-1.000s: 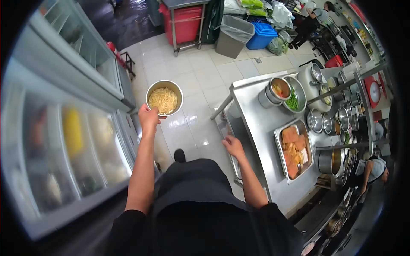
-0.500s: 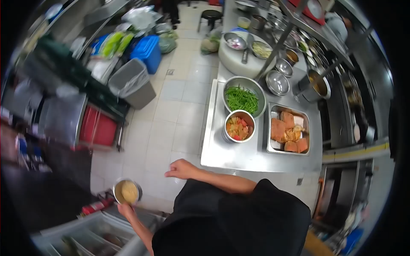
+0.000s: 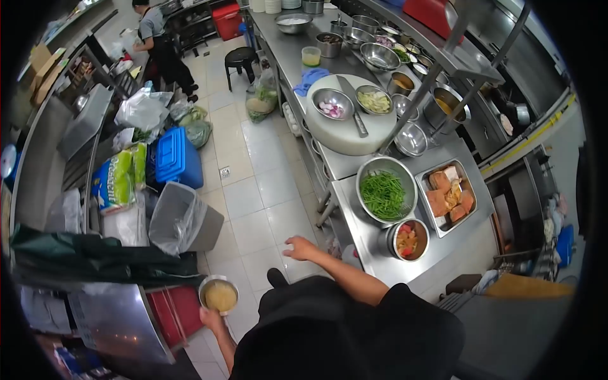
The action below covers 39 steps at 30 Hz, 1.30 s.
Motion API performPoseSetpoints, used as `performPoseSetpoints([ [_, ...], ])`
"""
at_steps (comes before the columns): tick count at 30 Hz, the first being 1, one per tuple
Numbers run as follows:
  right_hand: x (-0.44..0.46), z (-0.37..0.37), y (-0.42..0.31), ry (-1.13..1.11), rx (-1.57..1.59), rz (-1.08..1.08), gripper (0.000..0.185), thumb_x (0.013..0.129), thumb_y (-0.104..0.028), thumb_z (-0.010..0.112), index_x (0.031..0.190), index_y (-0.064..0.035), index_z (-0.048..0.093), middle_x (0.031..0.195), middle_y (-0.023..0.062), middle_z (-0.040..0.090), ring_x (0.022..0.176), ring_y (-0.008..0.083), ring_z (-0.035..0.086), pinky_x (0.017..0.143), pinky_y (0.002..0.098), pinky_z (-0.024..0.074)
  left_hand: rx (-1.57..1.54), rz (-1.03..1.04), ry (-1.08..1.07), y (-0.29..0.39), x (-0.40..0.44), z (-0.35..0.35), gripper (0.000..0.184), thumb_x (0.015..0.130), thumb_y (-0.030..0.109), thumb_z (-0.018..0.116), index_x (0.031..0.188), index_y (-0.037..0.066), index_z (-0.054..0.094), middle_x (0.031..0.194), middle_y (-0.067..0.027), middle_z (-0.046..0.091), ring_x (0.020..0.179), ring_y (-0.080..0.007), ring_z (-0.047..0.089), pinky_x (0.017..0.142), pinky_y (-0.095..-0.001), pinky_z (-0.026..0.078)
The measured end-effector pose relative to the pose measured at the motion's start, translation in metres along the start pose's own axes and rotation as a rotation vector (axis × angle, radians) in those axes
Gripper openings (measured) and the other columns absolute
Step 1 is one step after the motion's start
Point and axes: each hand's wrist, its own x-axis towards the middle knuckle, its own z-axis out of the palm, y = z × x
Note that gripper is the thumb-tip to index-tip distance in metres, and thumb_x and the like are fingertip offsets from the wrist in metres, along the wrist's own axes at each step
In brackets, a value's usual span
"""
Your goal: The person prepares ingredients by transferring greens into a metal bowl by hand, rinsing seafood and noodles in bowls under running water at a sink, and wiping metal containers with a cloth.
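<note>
At the lower left, my left hand (image 3: 209, 318) grips the rim of a round metal container (image 3: 204, 291) with a pale yellow food (image 3: 221, 296) inside; I cannot tell what the food is. My right hand (image 3: 302, 248) hangs over the floor with nothing in it, its fingers loosely apart. To its right on the steel table stand a metal pot (image 3: 387, 242) of cut red and orange pieces and a metal bowl (image 3: 413, 183) of green beans. Beside these lies a steel tray (image 3: 469, 166) with orange-brown blocks.
A round white chopping board (image 3: 329, 140) carries a cleaver (image 3: 354, 111) and two bowls of cut vegetables. On the left are a grey bin (image 3: 212, 225) and a blue lidded box (image 3: 178, 158). A black stool (image 3: 241, 58) and another person (image 3: 166, 50) are farther off.
My view has swung and moved forward, bringing the other person and the far aisle into sight. The left hand still carries the container; the right hand's fingers have loosened.
</note>
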Motion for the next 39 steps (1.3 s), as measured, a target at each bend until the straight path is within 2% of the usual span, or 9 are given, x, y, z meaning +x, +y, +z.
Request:
performPoseSetpoints([
  [8, 0.124, -0.144, -0.060, 0.344, -0.102, 0.172, 0.056, 0.076, -0.040, 0.068, 0.122, -0.0101, 0.056, 0.126, 0.0226, 0.050, 0.115, 0.0370, 0.050, 0.096, 0.0426, 0.0411, -0.376, 0.030, -0.364, 0.239, 0.191, 0.151, 0.015, 0.073, -0.003, 0.051, 0.077, 0.007, 0.042, 0.060, -0.0063, 0.053, 0.038, -0.0133, 0.051, 0.030, -0.0219, 0.033],
  [12, 0.251, -0.258, -0.051, 0.976, -0.110, -0.129, 0.051, 0.077, -0.026, 0.066, 0.120, -0.0023, 0.055, 0.126, 0.0276, 0.049, 0.117, 0.0397, 0.048, 0.100, 0.0427, 0.0390, -0.448, 0.067, -0.514, 0.321, 0.251, 0.218, 0.015, 0.072, -0.004, 0.051, 0.078, 0.007, 0.042, 0.062, -0.0077, 0.055, 0.039, -0.0140, 0.053, 0.030, -0.0209, 0.033],
  [16, 0.380, -0.406, -0.033, 1.468, 0.023, -0.067, 0.051, 0.077, -0.021, 0.063, 0.122, -0.0002, 0.052, 0.132, 0.0276, 0.043, 0.122, 0.0422, 0.042, 0.104, 0.0433, 0.0327, -0.428, 0.041, -0.535, 0.367, 0.302, 0.278, 0.015, 0.070, -0.001, 0.050, 0.084, 0.005, 0.047, 0.065, -0.0074, 0.056, 0.039, -0.0132, 0.051, 0.031, -0.0208, 0.032],
  [21, 0.455, -0.490, 0.009, 1.661, -0.327, 0.873, 0.046, 0.081, -0.030, 0.062, 0.121, -0.0068, 0.055, 0.135, 0.0235, 0.041, 0.126, 0.0414, 0.034, 0.102, 0.0571, 0.0245, -0.244, -0.089, -0.359, 0.387, 0.358, 0.311, 0.019, 0.069, -0.001, 0.050, 0.087, 0.003, 0.047, 0.067, -0.0095, 0.056, 0.035, -0.0141, 0.047, 0.030, -0.0214, 0.033],
  [25, 0.451, -0.501, 0.022, 1.460, -0.380, 0.926, 0.043, 0.085, -0.031, 0.058, 0.122, -0.0089, 0.055, 0.137, 0.0201, 0.041, 0.129, 0.0385, 0.029, 0.099, 0.0615, 0.0223, -0.250, -0.155, -0.252, 0.410, 0.398, 0.331, 0.018, 0.068, 0.000, 0.050, 0.085, 0.004, 0.046, 0.064, -0.0085, 0.054, 0.034, -0.0136, 0.045, 0.030, -0.0218, 0.032],
  [28, 0.426, -0.531, -0.003, 1.575, -0.414, 0.776, 0.039, 0.089, -0.028, 0.055, 0.121, -0.0060, 0.055, 0.128, 0.0187, 0.050, 0.121, 0.0359, 0.042, 0.097, 0.0539, 0.0314, -0.202, -0.160, -0.333, 0.437, 0.439, 0.362, 0.016, 0.069, 0.000, 0.050, 0.084, 0.004, 0.045, 0.064, -0.0084, 0.055, 0.034, -0.0134, 0.045, 0.030, -0.0217, 0.031],
  [31, 0.408, -0.556, -0.046, 1.875, 0.176, 0.248, 0.033, 0.092, -0.025, 0.054, 0.110, 0.0026, 0.059, 0.089, 0.0154, 0.067, 0.078, 0.0276, 0.063, 0.076, 0.0312, 0.0477, -0.179, -0.140, -0.414, 0.470, 0.475, 0.427, 0.017, 0.069, -0.001, 0.050, 0.085, 0.004, 0.047, 0.064, -0.0086, 0.056, 0.035, -0.0127, 0.046, 0.030, -0.0211, 0.031],
  [35, 0.398, -0.568, -0.059, 1.862, 0.507, 0.370, 0.032, 0.093, -0.026, 0.055, 0.109, 0.0020, 0.061, 0.091, 0.0107, 0.067, 0.081, 0.0177, 0.061, 0.077, 0.0305, 0.0469, -0.188, -0.091, -0.720, 0.513, 0.525, 0.546, 0.021, 0.072, -0.001, 0.051, 0.092, 0.003, 0.053, 0.069, -0.0068, 0.059, 0.040, -0.0105, 0.049, 0.031, -0.0206, 0.032],
  [39, 0.439, -0.538, -0.135, 1.757, 0.810, 0.001, 0.030, 0.095, -0.025, 0.050, 0.105, 0.0008, 0.061, 0.090, 0.0053, 0.065, 0.081, 0.0121, 0.058, 0.076, 0.0284, 0.0464, -0.360, -0.204, -0.944, 0.585, 0.524, 0.663, 0.025, 0.075, 0.002, 0.054, 0.100, 0.004, 0.052, 0.076, -0.0032, 0.059, 0.049, -0.0081, 0.051, 0.035, -0.0186, 0.036],
])
